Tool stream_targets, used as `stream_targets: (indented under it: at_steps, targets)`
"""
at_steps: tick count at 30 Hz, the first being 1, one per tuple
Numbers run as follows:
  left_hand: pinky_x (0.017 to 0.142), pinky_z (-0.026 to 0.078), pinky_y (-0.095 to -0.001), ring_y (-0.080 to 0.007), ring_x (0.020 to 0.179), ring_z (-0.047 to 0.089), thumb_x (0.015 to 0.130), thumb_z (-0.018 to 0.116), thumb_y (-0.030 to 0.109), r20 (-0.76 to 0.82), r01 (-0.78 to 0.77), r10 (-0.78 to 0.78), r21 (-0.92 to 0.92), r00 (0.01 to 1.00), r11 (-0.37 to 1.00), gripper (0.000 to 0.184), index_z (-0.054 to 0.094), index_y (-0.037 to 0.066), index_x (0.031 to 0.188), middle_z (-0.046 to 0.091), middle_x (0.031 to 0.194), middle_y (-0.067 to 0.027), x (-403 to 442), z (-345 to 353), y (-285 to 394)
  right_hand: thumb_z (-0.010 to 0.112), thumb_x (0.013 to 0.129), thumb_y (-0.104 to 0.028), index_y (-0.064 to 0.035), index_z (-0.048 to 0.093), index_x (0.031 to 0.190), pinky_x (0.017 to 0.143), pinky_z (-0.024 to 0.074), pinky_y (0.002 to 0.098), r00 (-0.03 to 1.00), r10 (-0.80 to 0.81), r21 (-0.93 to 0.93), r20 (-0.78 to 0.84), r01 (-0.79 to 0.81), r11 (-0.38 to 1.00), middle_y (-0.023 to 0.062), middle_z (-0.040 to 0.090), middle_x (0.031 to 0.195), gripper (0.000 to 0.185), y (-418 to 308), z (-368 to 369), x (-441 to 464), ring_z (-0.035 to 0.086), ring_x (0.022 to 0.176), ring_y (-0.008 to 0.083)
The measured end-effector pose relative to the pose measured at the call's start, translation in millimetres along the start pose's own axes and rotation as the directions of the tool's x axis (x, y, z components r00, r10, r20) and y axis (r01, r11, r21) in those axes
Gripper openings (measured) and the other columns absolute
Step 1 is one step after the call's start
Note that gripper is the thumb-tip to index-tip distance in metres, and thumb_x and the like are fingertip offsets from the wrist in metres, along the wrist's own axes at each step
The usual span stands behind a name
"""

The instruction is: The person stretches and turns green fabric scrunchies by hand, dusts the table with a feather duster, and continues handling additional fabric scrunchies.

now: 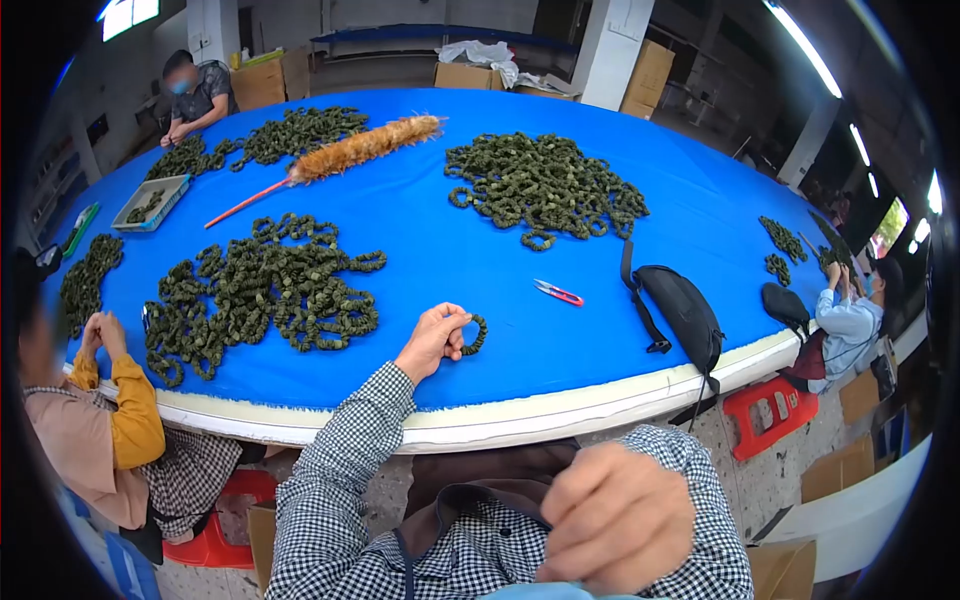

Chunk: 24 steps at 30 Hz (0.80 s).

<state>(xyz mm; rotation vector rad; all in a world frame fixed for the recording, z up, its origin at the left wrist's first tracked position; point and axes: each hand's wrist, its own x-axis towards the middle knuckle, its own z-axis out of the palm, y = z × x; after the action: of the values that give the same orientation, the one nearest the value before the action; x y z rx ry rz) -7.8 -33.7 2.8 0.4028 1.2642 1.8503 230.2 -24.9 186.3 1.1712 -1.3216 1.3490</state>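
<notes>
My left hand (434, 338) is above the near edge of the blue-covered table, its thumb and fingers pinching a dark green scrunchie (478, 338). The ring hangs upright at the fingertips. Close to the camera, in front of my chest, my right hand (625, 515) is raised with its fingers curled in. Whatever those fingers hold, if anything, is hidden. Red-handled thread snips (558, 292) lie on the cloth to the right of my left hand. A large heap of green scrunchies (265, 290) spreads to the left, and another heap (545, 185) lies farther back.
A feather duster (365, 150) lies across the blue table (420, 220). A black waist bag (680, 310) rests by the right edge, near a red stool (768, 415). A shallow tray (152, 203) stands at left. Co-workers sit at left (85, 430), far left (205, 95) and right (850, 330).
</notes>
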Motion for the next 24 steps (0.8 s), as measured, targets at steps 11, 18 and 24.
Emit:
stream_targets:
  at_steps: [11, 18, 24]
  targets:
    - [0.034, 0.037, -0.0228, -0.0104, 0.039, 0.043, 0.088, 0.061, 0.014, -0.018, -0.035, 0.036, 0.052, 0.999, 0.998, 0.011, 0.053, 0.008, 0.092, 0.048, 0.053, -0.0009, 2.8, -0.6, -3.5, 0.056, 0.084, -0.009, -0.0082, 0.063, 0.084, 0.065, 0.0435, 0.0287, 0.443, 0.639, 0.152, 0.629, -0.876, 0.458, 0.0015, 0.06, 0.076, 0.006, 34.7, -49.1, -29.9, 0.051, 0.062, 0.0159]
    - [0.038, 0.039, -0.0206, -0.0072, 0.044, 0.043, 0.089, 0.062, 0.014, 0.006, 0.039, -0.039, 0.012, 0.999, 0.999, 0.012, 0.052, 0.007, 0.091, 0.044, 0.054, 0.0019, 7.8, 1.3, -4.1, 0.06, 0.09, -0.011, -0.0101, 0.064, 0.1, 0.073, 0.0524, 0.0251, 0.113, 0.952, -0.473, -0.284, -0.88, -0.036, 0.0017, 0.064, 0.084, 0.011, 104.9, -216.9, -112.3, 0.061, 0.075, 0.0115]
    - [0.037, 0.037, -0.0201, -0.0062, 0.044, 0.042, 0.09, 0.061, 0.013, -0.003, 0.048, -0.048, 0.021, 0.999, 0.999, 0.01, 0.052, 0.008, 0.091, 0.043, 0.053, 0.0027, 5.4, 3.3, 1.3, 0.061, 0.086, -0.013, -0.009, 0.063, 0.111, 0.067, 0.0521, 0.032, 0.26, 0.832, -0.771, -0.49, -0.575, -0.275, 0.0065, 0.066, 0.083, 0.025, 186.2, -307.7, -126.5, 0.063, 0.072, 0.0189]
